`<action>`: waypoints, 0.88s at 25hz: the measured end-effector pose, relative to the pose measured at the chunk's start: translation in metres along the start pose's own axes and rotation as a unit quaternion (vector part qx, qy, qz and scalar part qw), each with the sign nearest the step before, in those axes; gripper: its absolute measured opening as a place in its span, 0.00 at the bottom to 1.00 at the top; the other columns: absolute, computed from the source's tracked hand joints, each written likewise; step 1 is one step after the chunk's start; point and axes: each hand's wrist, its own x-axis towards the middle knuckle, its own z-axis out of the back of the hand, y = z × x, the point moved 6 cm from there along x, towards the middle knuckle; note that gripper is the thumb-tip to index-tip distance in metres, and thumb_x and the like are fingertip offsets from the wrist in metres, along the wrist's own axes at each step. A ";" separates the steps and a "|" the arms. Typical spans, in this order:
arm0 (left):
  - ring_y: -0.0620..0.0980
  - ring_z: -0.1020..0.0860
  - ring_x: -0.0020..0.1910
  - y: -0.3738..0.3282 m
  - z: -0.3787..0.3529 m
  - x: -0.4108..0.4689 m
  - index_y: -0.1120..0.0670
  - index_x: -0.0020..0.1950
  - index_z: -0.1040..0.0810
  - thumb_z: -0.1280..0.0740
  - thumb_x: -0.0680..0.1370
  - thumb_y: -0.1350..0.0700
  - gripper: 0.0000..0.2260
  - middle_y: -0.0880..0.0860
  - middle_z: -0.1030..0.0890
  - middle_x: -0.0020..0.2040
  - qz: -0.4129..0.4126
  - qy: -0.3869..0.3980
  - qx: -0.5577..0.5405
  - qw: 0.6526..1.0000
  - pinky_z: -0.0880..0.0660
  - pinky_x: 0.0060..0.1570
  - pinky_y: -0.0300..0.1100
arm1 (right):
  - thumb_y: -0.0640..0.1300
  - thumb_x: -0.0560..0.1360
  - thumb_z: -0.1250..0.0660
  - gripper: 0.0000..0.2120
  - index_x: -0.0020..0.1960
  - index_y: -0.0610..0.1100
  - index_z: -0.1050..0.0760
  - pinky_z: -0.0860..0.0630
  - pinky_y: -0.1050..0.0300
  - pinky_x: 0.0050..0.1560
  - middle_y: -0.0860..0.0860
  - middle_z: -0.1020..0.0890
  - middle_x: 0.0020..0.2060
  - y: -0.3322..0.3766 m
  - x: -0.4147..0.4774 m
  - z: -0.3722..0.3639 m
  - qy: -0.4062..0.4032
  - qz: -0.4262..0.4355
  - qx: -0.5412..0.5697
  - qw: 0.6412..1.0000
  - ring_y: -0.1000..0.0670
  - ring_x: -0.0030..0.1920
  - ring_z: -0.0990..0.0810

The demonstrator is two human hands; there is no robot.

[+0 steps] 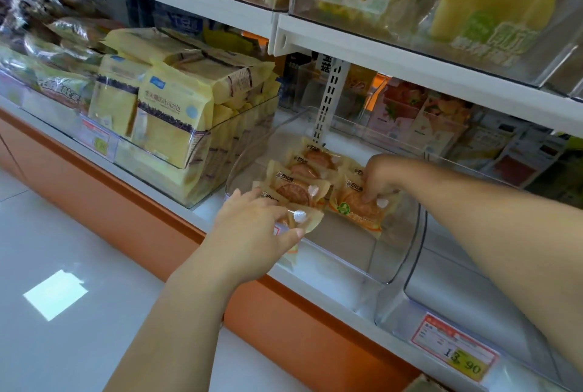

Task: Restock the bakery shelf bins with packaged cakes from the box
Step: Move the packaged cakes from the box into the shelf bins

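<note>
Closely, yellow bread packs flank the bin of cakes.

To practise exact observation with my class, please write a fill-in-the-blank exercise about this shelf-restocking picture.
1. The left hand grips a small tan-wrapped cake packet at the ___ edge of the clear plastic bin.
2. The right hand holds an orange-wrapped cake packet bearing a ___ logo.
3. The neighbouring bin on the left holds pale ___ bread bags.
4. The red-bordered price tag reads ___.
Missing words: front; green; yellow; 13.90.
</note>
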 end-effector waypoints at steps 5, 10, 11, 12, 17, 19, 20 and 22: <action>0.48 0.43 0.76 -0.002 0.003 0.000 0.44 0.69 0.27 0.46 0.81 0.38 0.21 0.45 0.28 0.70 0.010 -0.008 0.013 1.000 0.54 0.75 0.47 | 0.55 0.72 0.29 0.14 0.44 0.44 0.22 0.32 0.59 0.31 0.50 0.23 0.37 -0.003 0.002 -0.003 -0.010 -0.003 -0.015 1.000 0.52 0.35 0.26; 0.50 0.46 0.78 -0.010 0.009 -0.008 0.47 0.73 0.30 0.39 0.80 0.41 0.23 0.48 0.31 0.73 0.029 -0.054 -0.052 0.997 0.54 0.76 0.50 | 0.48 0.74 0.31 0.14 0.56 0.41 0.22 0.30 0.60 0.36 0.48 0.19 0.47 -0.001 -0.019 -0.004 -0.053 0.034 -0.010 0.998 0.48 0.45 0.22; 0.50 0.47 0.78 -0.012 0.011 -0.010 0.48 0.73 0.31 0.37 0.79 0.42 0.24 0.48 0.32 0.74 0.033 -0.070 -0.080 0.994 0.52 0.76 0.50 | 0.46 0.74 0.32 0.17 0.61 0.41 0.23 0.27 0.59 0.41 0.47 0.19 0.53 -0.002 -0.024 -0.005 -0.064 0.040 -0.004 0.997 0.47 0.50 0.21; 0.50 0.47 0.78 -0.015 0.013 -0.014 0.49 0.74 0.31 0.36 0.79 0.43 0.24 0.48 0.33 0.75 0.035 -0.088 -0.103 0.990 0.49 0.75 0.49 | 0.45 0.75 0.32 0.20 0.65 0.42 0.26 0.25 0.58 0.47 0.46 0.20 0.56 -0.004 -0.032 -0.005 -0.082 0.047 0.015 0.995 0.46 0.54 0.21; 0.43 0.30 0.66 -0.061 0.023 -0.048 0.46 0.71 0.28 0.34 0.78 0.46 0.21 0.45 0.27 0.67 -0.017 -0.134 -0.157 0.978 0.35 0.62 0.37 | 0.49 0.79 0.36 0.24 0.73 0.52 0.36 0.32 0.56 0.63 0.49 0.30 0.70 -0.025 -0.140 0.013 -0.272 0.109 0.261 0.920 0.47 0.67 0.29; 0.42 0.26 0.60 -0.096 0.015 -0.065 0.45 0.70 0.27 0.34 0.78 0.45 0.20 0.45 0.24 0.64 -0.062 -0.104 -0.152 0.981 0.30 0.60 0.38 | 0.48 0.78 0.36 0.20 0.70 0.52 0.31 0.34 0.58 0.63 0.51 0.26 0.67 -0.037 -0.199 0.000 -0.350 0.138 0.304 0.875 0.50 0.66 0.29; 0.42 0.25 0.58 -0.116 0.004 -0.074 0.45 0.70 0.27 0.34 0.78 0.45 0.20 0.46 0.23 0.63 -0.086 -0.079 -0.141 0.983 0.28 0.60 0.40 | 0.47 0.78 0.36 0.18 0.68 0.51 0.29 0.34 0.61 0.61 0.51 0.24 0.64 -0.045 -0.227 -0.015 -0.369 0.145 0.323 0.859 0.52 0.63 0.27; 0.44 0.24 0.59 -0.154 -0.024 -0.092 0.46 0.71 0.28 0.35 0.78 0.44 0.21 0.47 0.24 0.63 -0.132 -0.030 -0.110 0.985 0.27 0.61 0.44 | 0.45 0.77 0.34 0.13 0.61 0.51 0.24 0.31 0.65 0.55 0.52 0.21 0.54 -0.063 -0.273 -0.051 -0.388 0.144 0.380 0.827 0.55 0.54 0.24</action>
